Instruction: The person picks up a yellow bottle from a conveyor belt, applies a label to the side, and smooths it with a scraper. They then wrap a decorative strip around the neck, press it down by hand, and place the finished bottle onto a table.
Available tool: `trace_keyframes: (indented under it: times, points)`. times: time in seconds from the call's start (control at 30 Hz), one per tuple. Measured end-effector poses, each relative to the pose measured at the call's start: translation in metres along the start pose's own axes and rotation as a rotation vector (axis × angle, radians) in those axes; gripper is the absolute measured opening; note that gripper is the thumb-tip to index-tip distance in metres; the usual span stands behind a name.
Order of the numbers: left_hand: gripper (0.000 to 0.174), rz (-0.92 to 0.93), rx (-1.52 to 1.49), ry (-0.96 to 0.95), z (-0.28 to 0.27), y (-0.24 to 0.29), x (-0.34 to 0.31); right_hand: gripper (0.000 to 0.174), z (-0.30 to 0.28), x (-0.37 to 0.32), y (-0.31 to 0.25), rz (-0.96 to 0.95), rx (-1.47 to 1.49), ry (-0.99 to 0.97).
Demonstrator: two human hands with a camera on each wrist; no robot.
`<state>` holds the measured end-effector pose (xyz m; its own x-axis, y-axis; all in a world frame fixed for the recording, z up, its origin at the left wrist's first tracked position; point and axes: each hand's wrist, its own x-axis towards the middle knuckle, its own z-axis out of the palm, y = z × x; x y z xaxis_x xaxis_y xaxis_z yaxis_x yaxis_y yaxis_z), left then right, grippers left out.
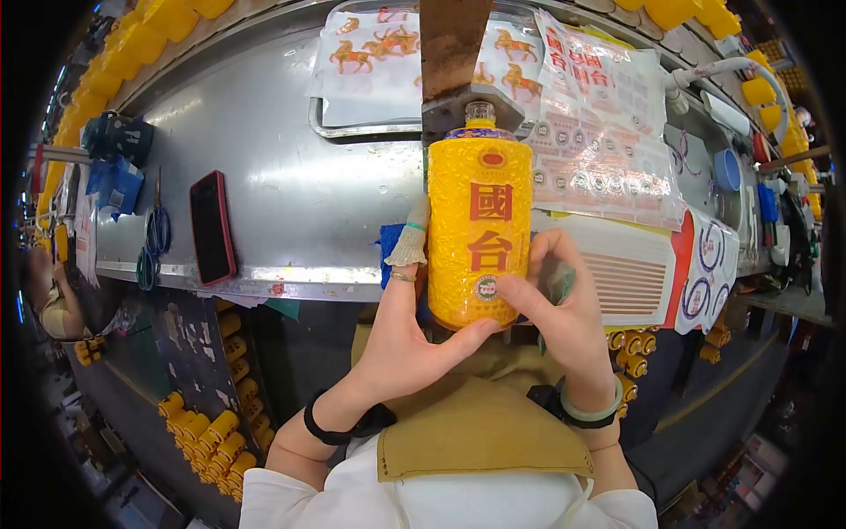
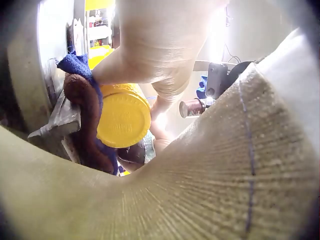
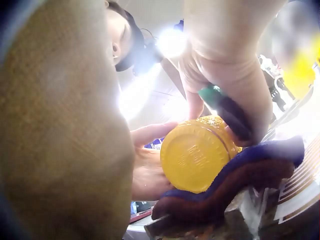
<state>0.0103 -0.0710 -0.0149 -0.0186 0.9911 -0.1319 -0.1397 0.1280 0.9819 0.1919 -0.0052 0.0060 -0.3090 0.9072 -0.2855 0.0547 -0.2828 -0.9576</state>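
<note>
A yellow bottle (image 1: pixel 480 220) with large red characters, a clear neck and a round label (image 1: pixel 486 287) low on its front leans back in front of the person. The left hand (image 1: pixel 410 326) grips its left side, thumb along the lower edge, with a pale cover (image 1: pixel 408 245) on a finger. At the lower right, the right hand (image 1: pixel 564 309) holds the bottle, its thumb pressed at the round label and index finger bent against the side. Something green (image 3: pixel 212 95) shows by the right fingers. Below the bottle lies a blue and brown cloth (image 3: pixel 235 167), and the bottle's base (image 2: pixel 124 119) faces the wrist cameras.
A phone (image 1: pixel 213 227) and scissors (image 1: pixel 157 231) lie on the metal bench (image 1: pixel 264 132) at left. Sticker sheets (image 1: pixel 599 123) and a striped sheet (image 1: pixel 630 269) spread to the right. A tray (image 1: pixel 361 132) holds horse decals behind. Yellow bottles (image 1: pixel 207 441) stand below the bench.
</note>
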Motion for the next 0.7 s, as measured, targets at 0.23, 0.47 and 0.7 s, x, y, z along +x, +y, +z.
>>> trace_keyframes:
  times: [0.23, 0.47, 0.7]
  points:
    - [0.094, 0.044, 0.017, 0.016, 0.003, -0.004, 0.001, 0.029, -0.016, 0.001, -0.03, -0.094, -0.048, 0.049]
    - [0.092, 0.024, -0.018, -0.014, 0.008, 0.006, 0.002, 0.032, -0.017, 0.011, -0.066, -0.723, -0.714, -0.044]
    - [0.085, -0.008, -0.073, 0.014, 0.013, 0.004, 0.001, 0.037, -0.005, 0.016, -0.063, -0.895, -0.957, -0.013]
